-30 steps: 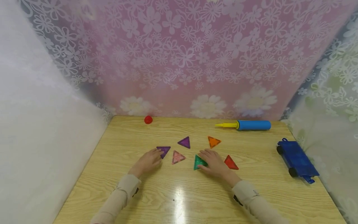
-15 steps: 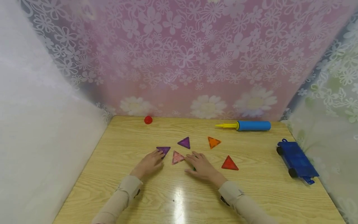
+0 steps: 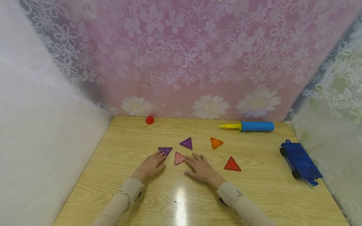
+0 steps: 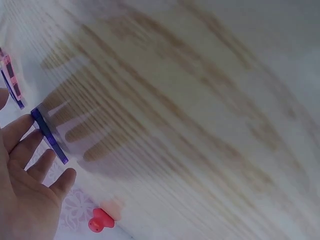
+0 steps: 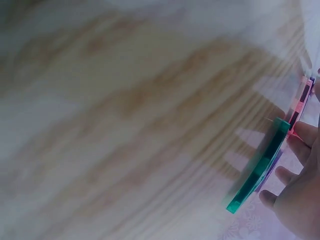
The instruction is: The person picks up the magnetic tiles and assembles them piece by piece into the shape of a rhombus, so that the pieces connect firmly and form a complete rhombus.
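Observation:
The fingertips of my left hand (image 3: 150, 165) rest on a purple triangular magnetic tile (image 3: 164, 150), its edge also showing in the left wrist view. My right hand (image 3: 201, 170) lies with fingers extended over a green triangular magnetic tile (image 5: 260, 165), which the hand covers in the head view. A fingertip of this hand overlaps the right corner of a pink triangular tile (image 3: 178, 158), flat between the two hands. Behind it sits a second purple tile (image 3: 187, 143). Farther right are an orange tile (image 3: 216, 143) and a red tile (image 3: 233, 164).
At the table's back left stands a small red dome-shaped piece (image 3: 150, 120). A blue and yellow hand pump (image 3: 255, 126) lies along the back right. Near the right edge is a blue wheeled toy base (image 3: 301, 160). Curtain-like cloth (image 3: 198, 62) hangs behind the table.
My right hand has slid left with the green tile under it, up to the pink tile. The red tile is now fully uncovered. My left hand has stayed nearly in place.

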Demonstrator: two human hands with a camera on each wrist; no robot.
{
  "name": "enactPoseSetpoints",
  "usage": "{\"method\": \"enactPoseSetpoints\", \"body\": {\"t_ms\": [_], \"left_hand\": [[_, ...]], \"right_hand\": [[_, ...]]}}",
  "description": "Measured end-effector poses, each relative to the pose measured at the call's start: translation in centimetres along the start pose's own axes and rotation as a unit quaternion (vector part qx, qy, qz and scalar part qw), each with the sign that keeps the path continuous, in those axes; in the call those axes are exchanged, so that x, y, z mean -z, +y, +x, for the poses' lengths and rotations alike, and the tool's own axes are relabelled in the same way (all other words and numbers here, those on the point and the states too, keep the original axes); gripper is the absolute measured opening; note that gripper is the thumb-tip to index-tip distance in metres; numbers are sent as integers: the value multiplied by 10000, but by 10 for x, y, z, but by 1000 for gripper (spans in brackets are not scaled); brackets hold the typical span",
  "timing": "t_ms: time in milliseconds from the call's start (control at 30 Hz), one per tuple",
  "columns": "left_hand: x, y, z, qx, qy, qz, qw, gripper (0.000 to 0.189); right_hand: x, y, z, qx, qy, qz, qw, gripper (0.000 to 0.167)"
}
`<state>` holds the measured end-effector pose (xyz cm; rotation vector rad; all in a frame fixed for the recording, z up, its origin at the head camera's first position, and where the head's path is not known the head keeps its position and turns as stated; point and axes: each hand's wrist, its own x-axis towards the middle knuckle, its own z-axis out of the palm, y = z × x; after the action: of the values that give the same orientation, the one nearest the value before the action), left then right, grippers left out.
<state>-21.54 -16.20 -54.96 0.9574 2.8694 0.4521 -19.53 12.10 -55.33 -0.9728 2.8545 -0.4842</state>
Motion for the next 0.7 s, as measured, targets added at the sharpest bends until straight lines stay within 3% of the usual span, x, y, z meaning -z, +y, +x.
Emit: {"method": "enactPoseSetpoints", "body": {"t_ms": [433, 700], "left_hand": [[-3, 10, -14, 228, -86, -3, 9997, 47], [-8, 16, -31, 215, 105, -58, 9997, 46]], "right_hand": [[-4, -1, -6, 5, -88, -60, 9999, 61], [-1, -1, -15, 123, -165, -114, 9997, 60]]}}
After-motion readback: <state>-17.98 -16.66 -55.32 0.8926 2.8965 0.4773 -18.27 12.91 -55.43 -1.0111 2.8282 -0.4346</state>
